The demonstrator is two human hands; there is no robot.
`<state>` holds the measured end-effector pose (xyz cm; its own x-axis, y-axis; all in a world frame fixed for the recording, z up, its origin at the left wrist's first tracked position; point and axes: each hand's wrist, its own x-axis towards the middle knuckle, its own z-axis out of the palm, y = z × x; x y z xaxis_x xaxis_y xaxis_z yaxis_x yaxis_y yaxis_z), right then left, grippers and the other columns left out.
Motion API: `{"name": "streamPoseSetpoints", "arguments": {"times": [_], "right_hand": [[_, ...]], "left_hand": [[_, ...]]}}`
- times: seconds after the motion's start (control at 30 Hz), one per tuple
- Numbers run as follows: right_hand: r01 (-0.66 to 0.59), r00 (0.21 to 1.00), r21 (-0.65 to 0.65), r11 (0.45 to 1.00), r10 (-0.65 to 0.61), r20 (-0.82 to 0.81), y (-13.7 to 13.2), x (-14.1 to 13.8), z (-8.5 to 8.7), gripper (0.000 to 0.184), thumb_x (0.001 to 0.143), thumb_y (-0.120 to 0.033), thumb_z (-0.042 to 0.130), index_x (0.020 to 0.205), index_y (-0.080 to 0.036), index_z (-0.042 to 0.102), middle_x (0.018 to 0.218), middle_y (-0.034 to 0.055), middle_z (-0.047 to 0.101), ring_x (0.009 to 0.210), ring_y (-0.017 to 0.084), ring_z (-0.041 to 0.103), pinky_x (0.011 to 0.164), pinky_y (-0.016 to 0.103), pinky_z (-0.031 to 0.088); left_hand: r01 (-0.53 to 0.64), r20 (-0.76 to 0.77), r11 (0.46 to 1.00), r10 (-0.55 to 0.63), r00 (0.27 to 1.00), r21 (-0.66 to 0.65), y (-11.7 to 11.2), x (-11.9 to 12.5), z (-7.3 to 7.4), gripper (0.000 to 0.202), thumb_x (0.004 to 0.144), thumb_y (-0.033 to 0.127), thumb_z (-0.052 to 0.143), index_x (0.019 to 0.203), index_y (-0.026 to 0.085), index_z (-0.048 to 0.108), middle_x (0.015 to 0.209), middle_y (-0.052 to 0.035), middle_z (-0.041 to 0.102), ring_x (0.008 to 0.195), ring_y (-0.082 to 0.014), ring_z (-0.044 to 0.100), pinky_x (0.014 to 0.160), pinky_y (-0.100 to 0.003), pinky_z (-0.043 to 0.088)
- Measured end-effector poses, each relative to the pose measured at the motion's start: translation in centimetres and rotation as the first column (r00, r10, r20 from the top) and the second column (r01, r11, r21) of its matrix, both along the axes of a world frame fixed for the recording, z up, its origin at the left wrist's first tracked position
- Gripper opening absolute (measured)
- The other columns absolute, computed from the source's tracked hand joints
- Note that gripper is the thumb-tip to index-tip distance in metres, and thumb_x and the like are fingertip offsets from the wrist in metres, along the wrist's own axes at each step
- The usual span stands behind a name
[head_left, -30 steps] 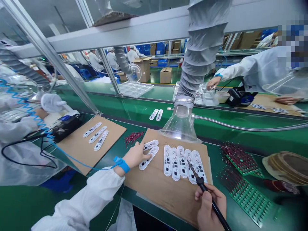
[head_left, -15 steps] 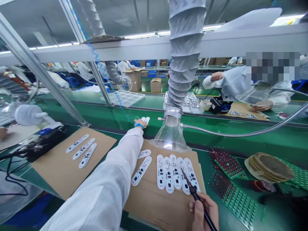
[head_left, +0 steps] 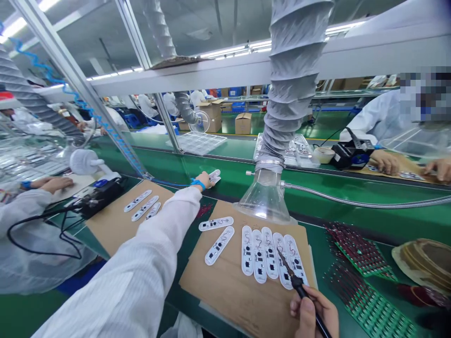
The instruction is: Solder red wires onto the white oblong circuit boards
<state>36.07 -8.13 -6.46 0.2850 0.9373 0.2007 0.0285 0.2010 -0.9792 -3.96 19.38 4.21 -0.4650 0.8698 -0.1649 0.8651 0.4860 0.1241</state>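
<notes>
My left hand [head_left: 202, 181], with a blue wrist strap [head_left: 198, 184], reaches across the green belt. Its fingers touch small white strip boards [head_left: 214, 176] on the far side, and I cannot tell if they grip them. My right hand [head_left: 312, 314] holds a black soldering iron [head_left: 302, 292], its tip resting on one of several white circuit strips [head_left: 259, 256] lying side by side on a cardboard sheet [head_left: 225, 293]. Two more strips [head_left: 219, 245] lie to the left on that sheet. A white sleeve hides the belt below my left arm.
A clear fume funnel [head_left: 266, 199] on a grey duct [head_left: 294, 80] hangs just above the cardboard. Green boards with red parts [head_left: 368, 312] lie to the right. Co-workers sit on either side, one with hands [head_left: 384, 162] at the far right, another at the left [head_left: 52, 184].
My left hand has moved from the strips on the cardboard to the far side of the belt. The iron stays on the strips. The view has shifted slightly.
</notes>
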Motion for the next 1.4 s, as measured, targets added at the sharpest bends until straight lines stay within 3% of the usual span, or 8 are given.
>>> {"name": "streamPoseSetpoints", "arguments": {"times": [0.23,0.37,0.53,0.73,0.97,1.13,1.3,1.4], "right_hand": [[-0.002,1.0,0.032,0.999,0.001,0.029,-0.4,-0.1,-0.4,0.043,0.106,-0.064,0.067,0.119,-0.024,0.061,0.074,-0.0012,0.067,0.061,0.018,0.062,0.063,0.033,0.052],[-0.008,0.996,0.066,0.998,0.002,0.089,-0.6,-0.2,-0.1,0.038,0.108,-0.06,0.066,0.119,-0.024,0.065,0.076,-0.0008,0.067,0.065,0.018,0.063,0.067,0.033,0.053],[-0.007,0.984,0.122,0.993,-0.014,0.175,-1.0,-0.8,0.7,0.032,0.113,-0.055,0.06,0.118,-0.025,0.069,0.075,-0.0021,0.067,0.064,0.017,0.063,0.068,0.032,0.053],[-0.017,0.93,0.15,0.989,-0.039,0.366,-1.7,2.1,0.3,0.026,0.113,-0.046,0.06,0.112,-0.026,0.076,0.083,0.0003,0.073,0.071,0.019,0.07,0.076,0.034,0.058],[0.041,0.794,0.086,0.995,-0.085,0.602,-4.9,8.0,-1.3,0.027,0.107,-0.053,0.067,0.113,-0.028,0.075,0.105,0.0061,0.075,0.09,0.027,0.075,0.082,0.042,0.062],[0.011,0.734,0.017,1.0,-0.02,0.679,-6.6,6.1,-1.6,0.035,0.103,-0.057,0.071,0.127,-0.03,0.072,0.126,0.0111,0.073,0.112,0.036,0.073,0.095,0.055,0.061],[0.04,0.787,0.075,0.996,-0.077,0.612,-6.3,4.3,-1.5,0.031,0.104,-0.043,0.071,0.13,-0.027,0.064,0.123,0.0102,0.07,0.113,0.033,0.072,0.096,0.052,0.061],[0.08,0.809,0.124,0.989,-0.137,0.572,-5.9,4.2,-1.5,0.029,0.104,-0.039,0.07,0.129,-0.026,0.063,0.123,0.0096,0.069,0.114,0.031,0.072,0.099,0.051,0.06]], "left_hand": [[-0.122,-0.068,0.992,0.121,0.99,-0.02,-17.2,-8.0,0.8,0.044,0.097,0.044,0.073,0.124,0.008,0.071,0.122,-0.0257,0.08,0.115,-0.0413,0.078,0.087,-0.037,0.058],[-0.152,-0.104,0.988,0.152,0.983,0.005,-23.0,-8.3,-0.9,0.062,0.1,0.048,0.063,0.144,0.004,0.06,0.141,-0.0314,0.071,0.124,-0.0442,0.074,0.094,-0.042,0.058],[0.147,0.019,0.972,-0.153,0.988,0.185,-22.6,-0.5,-3.2,0.077,0.104,0.066,0.057,0.16,0.015,0.048,0.158,-0.024,0.057,0.144,-0.0399,0.064,0.108,-0.042,0.055],[0.355,0.054,0.934,-0.353,0.934,-0.033,-20.9,8.8,-4.5,0.069,0.098,0.062,0.072,0.146,0.015,0.054,0.148,-0.0218,0.055,0.106,-0.0365,0.082,0.084,-0.038,0.06],[0.247,-0.03,0.964,-0.251,0.968,-0.098,-25.9,5.5,-5.7,0.049,0.103,0.059,0.061,0.124,0.016,0.057,0.127,-0.0177,0.061,0.097,-0.036,0.08,0.076,-0.039,0.057],[0.178,0.1,0.978,-0.167,0.981,-0.108,-28.7,5.1,-5.4,0.036,0.099,0.053,0.062,0.112,0.02,0.057,0.118,-0.0167,0.072,0.101,-0.0357,0.078,0.078,-0.038,0.054],[0.038,0.216,0.995,-0.016,0.976,-0.097,-27.7,5.2,-4.1,0.043,0.093,0.043,0.065,0.125,0.016,0.057,0.115,-0.019,0.081,0.106,-0.038,0.079,0.079,-0.036,0.053],[0.05,0.292,0.992,-0.013,0.956,-0.119,-27.3,4.7,-3.7,0.035,0.092,0.048,0.06,0.109,0.018,0.064,0.108,-0.0174,0.082,0.1,-0.0381,0.079,0.077,-0.037,0.053]]}}
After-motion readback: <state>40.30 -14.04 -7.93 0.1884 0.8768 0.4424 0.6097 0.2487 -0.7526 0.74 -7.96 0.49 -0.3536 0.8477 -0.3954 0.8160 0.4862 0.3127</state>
